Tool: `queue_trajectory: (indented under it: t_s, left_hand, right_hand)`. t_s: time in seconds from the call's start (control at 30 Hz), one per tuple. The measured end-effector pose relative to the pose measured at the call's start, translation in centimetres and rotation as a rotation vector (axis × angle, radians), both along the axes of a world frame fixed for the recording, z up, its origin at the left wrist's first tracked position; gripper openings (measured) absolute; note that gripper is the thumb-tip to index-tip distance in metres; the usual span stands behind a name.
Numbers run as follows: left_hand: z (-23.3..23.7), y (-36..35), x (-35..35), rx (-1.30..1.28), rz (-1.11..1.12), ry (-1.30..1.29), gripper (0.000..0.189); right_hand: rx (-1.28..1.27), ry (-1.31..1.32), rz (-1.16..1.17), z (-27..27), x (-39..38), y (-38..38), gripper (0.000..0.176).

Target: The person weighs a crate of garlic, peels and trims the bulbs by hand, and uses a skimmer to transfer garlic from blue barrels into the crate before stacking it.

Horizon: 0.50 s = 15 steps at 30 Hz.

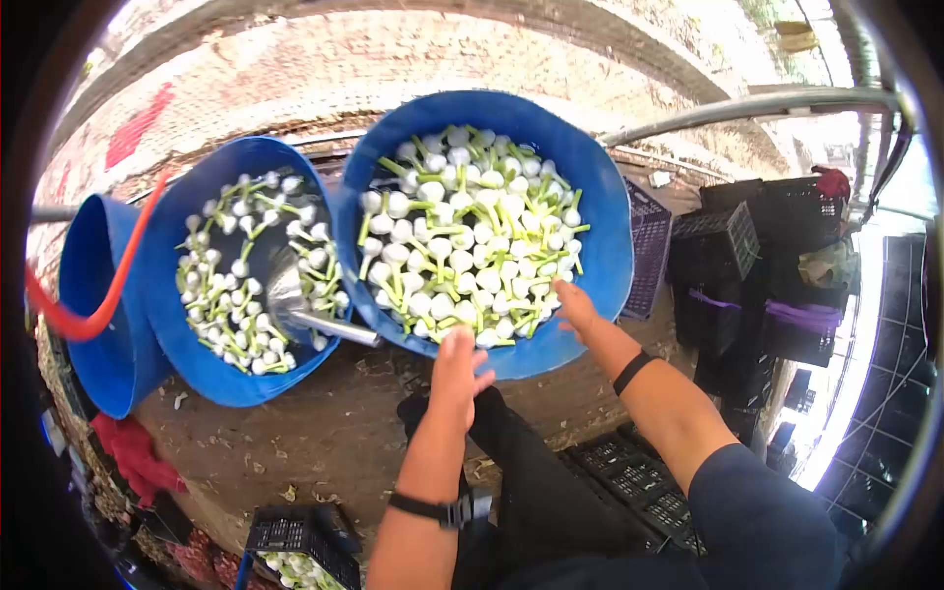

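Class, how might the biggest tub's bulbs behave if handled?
Probably light, the bulbs being small beside the left hand. Likely slippery, as the tub seems to hold water. Rounded, they may roll, though stems could hinder.

Bright daylight, white glare at upper right, fisheye-curved edges, black corners.

Large blue tub (pixel 608 231): smooth plastic, soft sheen; bulbs (pixel 472 236): smooth skins, slightly glossy; scoop (pixel 285 283): shiny metal; red hose (pixel 120 280): smooth, apparently plastic; purple crate (pixel 645 254): openwork plastic, matt; dark sleeve (pixel 752 497): matt cloth; red cloth (pixel 135 460): rumpled, matt
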<state>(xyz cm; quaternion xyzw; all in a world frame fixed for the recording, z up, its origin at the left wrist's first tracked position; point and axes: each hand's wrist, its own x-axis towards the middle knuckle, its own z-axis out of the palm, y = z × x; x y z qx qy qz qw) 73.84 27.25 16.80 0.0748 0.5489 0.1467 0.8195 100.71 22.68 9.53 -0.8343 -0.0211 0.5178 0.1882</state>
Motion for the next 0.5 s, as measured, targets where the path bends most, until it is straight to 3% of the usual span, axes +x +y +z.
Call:
queue_trajectory:
  t_s: [0.17, 0.23, 0.27, 0.3, 0.37, 0.4, 0.43, 0.47, 0.5]
  left_hand:
    - [-12.7, 7.6, 9.4, -0.212, -0.161, 0.243, 0.083]
    - [-19.0, 7.4, 11.2, -0.285, -0.191, 0.305, 0.093]
    - [-20.3, 7.4, 12.1, -0.287, -0.221, 0.337, 0.097]
    - [-21.1, 7.6, 12.9, -0.284, -0.255, 0.369, 0.101]
    - [-22.6, 7.7, 14.6, -0.269, -0.3, 0.417, 0.106]
    - [-23.3, 7.4, 15.2, -0.25, -0.333, 0.454, 0.111]
    - [-24.4, 7.5, 15.5, -0.254, -0.341, 0.459, 0.111]
    - [-25.6, 7.6, 15.2, -0.296, -0.353, 0.369, 0.114]
    - [-26.7, 6.9, 14.6, -0.355, -0.377, 0.275, 0.118]
  right_hand:
    - [0.005, -0.054, -0.111, -9.0, 5.8, 0.8, 0.082]
    - [0.156, -0.256, -0.067, -16.0, 9.2, -0.8, 0.069]
    - [0.162, -0.062, -0.082, -18.6, 10.8, -1.5, 0.087]
    - [0.148, -0.055, -0.095, -19.8, 10.6, -1.5, 0.087]
    - [-0.122, 0.029, 0.109, -19.9, 8.5, 0.5, 0.092]
    - [-0.134, 0.036, 0.095, -19.0, 7.6, 1.3, 0.092]
    - [-0.128, 0.206, 0.112, -17.9, 7.0, 2.8, 0.094]
    - [-0.122, 0.374, 0.121, -16.6, 6.3, 4.2, 0.096]
    - [-0.206, 0.342, 0.136, -14.9, 5.3, 5.3, 0.096]
